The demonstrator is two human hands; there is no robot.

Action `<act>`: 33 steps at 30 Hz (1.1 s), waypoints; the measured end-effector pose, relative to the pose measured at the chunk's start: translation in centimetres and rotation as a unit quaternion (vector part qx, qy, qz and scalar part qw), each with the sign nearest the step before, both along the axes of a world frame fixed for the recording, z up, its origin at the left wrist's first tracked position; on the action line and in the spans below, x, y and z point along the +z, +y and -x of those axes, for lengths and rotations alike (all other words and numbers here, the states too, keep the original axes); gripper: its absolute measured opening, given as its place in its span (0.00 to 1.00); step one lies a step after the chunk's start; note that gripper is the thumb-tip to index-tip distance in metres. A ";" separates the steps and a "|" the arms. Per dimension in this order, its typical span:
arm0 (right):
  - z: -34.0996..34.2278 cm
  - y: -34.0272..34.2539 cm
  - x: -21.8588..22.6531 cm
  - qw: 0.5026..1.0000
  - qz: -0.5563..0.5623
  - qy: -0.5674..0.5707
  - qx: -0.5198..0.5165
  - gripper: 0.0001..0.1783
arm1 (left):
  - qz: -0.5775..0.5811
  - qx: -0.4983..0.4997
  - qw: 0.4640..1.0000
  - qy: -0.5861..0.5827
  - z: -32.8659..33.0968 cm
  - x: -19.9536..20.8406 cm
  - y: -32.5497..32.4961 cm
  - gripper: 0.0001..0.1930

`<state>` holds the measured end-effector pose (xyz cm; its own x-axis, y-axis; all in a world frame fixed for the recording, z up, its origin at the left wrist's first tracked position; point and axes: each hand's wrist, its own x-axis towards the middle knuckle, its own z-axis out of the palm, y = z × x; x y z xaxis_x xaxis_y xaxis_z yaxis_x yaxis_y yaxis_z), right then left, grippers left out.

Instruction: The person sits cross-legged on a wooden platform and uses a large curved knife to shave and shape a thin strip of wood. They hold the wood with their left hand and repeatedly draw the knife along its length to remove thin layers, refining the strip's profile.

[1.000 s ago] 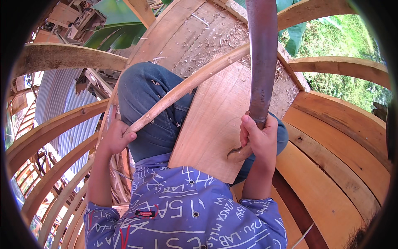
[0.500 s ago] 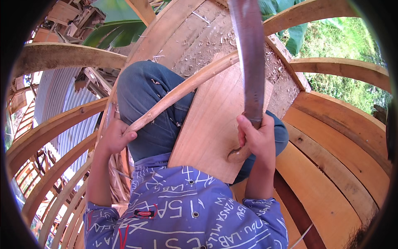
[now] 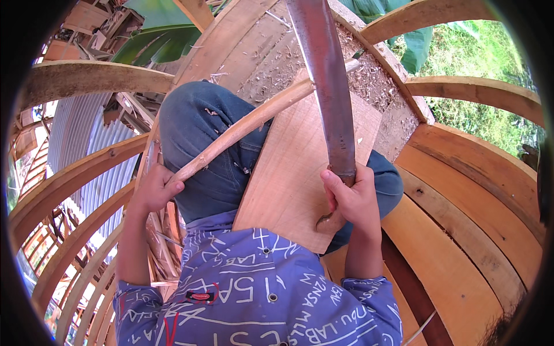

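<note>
My left hand (image 3: 154, 189) is closed round the near end of a peeled wooden stick (image 3: 242, 131), which slants up and right over my left knee. In my right hand (image 3: 353, 195) is the curved wooden handle of a machete (image 3: 332, 98). Its long, dark blade points up and away, tilted a little left, and crosses over the stick near the far end. The stick's tip shows just beyond the blade; whether the edge touches the wood I cannot tell. Beneath both lies a pale flat board (image 3: 288, 173), resting across my lap.
Wood shavings (image 3: 271, 75) litter the plank floor (image 3: 239, 57) ahead. Curved wooden ribs (image 3: 86, 153) rise at both sides, with side planks (image 3: 461, 202) on the right. Corrugated metal sheets (image 3: 86, 144) and scrap wood lie beyond the left ribs. Banana leaves (image 3: 164, 46) hang at the far side.
The machete blade has swung to the left, baring the stick's far tip on its right. My right hand has dropped slightly; my left hand keeps its hold on the stick.
</note>
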<state>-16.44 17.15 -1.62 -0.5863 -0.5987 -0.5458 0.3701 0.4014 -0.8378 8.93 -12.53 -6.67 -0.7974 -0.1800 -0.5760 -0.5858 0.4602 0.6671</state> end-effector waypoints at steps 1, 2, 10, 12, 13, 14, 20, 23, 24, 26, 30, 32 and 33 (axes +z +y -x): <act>0.1 0.5 0.0 1.000 -0.002 -0.019 0.003 0.09 | -0.008 -0.002 1.000 -0.003 -0.3 -0.1 0.1 0.43; 0.4 0.7 0.4 1.000 0.002 -0.016 -0.010 0.09 | -0.016 -0.005 1.000 -0.004 -0.3 -0.3 0.0 0.43; 0.1 0.0 0.6 0.998 0.025 -0.048 -0.028 0.10 | -0.012 0.000 1.000 0.025 0.1 -0.2 0.1 0.42; 0.4 0.6 0.2 0.992 0.062 -0.106 -0.018 0.11 | -0.012 -0.002 1.000 0.021 0.0 -0.3 -0.1 0.42; 0.6 0.8 0.0 0.988 0.079 -0.132 -0.014 0.11 | -0.018 -0.002 1.000 0.016 0.0 -0.4 -0.1 0.42; 0.6 0.9 -0.2 0.986 0.083 -0.145 -0.009 0.11 | -0.023 0.000 1.000 0.009 -0.1 -0.4 -0.1 0.42; 0.5 1.1 -1.3 0.969 0.118 -0.218 -0.008 0.13 | -0.042 0.016 0.999 0.024 0.8 0.5 0.1 0.42; 0.4 1.0 -1.6 0.966 0.120 -0.228 -0.013 0.15 | -0.033 0.002 0.999 0.012 0.9 0.5 0.0 0.43; 0.1 0.7 -1.6 0.967 0.113 -0.229 -0.020 0.18 | -0.025 -0.009 1.000 0.000 0.7 0.5 -0.2 0.43; -0.1 0.5 -1.7 0.967 0.109 -0.229 -0.026 0.21 | -0.023 -0.021 0.999 -0.017 0.3 0.2 -0.6 0.44; -0.2 0.5 -2.2 0.963 0.126 -0.237 -0.020 0.22 | -0.035 0.002 0.999 -0.005 0.1 -0.2 -0.5 0.43; -0.2 0.6 -2.6 0.959 0.138 -0.249 -0.016 0.22 | -0.039 0.016 0.999 0.005 0.8 0.4 -0.1 0.43; -0.2 0.7 -2.7 0.956 0.144 -0.256 -0.013 0.22 | -0.042 0.017 0.999 0.002 1.1 0.8 0.0 0.42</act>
<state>-16.22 17.82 -4.37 -0.3038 -0.7566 -0.5790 0.7675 0.1657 -0.6193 7.80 -12.56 -5.89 -0.7936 -0.1577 -0.5877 -0.5977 0.3824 0.7046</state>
